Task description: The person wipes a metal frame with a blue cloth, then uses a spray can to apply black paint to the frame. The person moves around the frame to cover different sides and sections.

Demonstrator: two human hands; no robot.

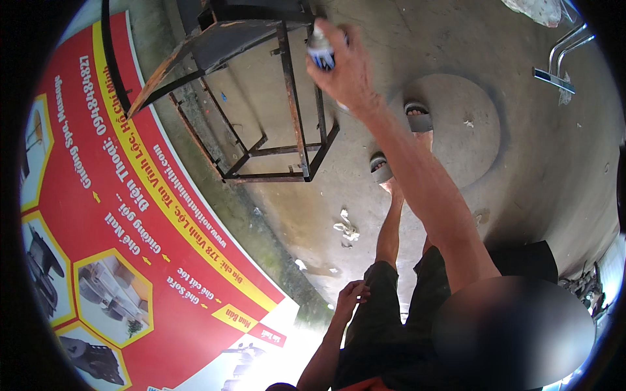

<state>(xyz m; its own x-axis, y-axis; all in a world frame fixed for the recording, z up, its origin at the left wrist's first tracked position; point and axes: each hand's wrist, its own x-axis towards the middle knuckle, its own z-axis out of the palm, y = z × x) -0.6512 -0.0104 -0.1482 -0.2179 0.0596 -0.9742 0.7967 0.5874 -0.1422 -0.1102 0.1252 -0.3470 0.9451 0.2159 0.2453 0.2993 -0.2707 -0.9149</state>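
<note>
Well — spray can [321, 55] in right hand [350, 73].

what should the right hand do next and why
Perhaps lower the right hand and its spray can along the upright of the black frame: the can is held beside the frame's top, and brown patches show lower on that upright.

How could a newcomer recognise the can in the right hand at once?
Start from the big red banner on the left; right of its top is a black metal frame. At that frame's upper right corner, the right hand grips a small can. Its rounded body with blue and white on it sets it apart from the dark, straight bars beside it.
</note>
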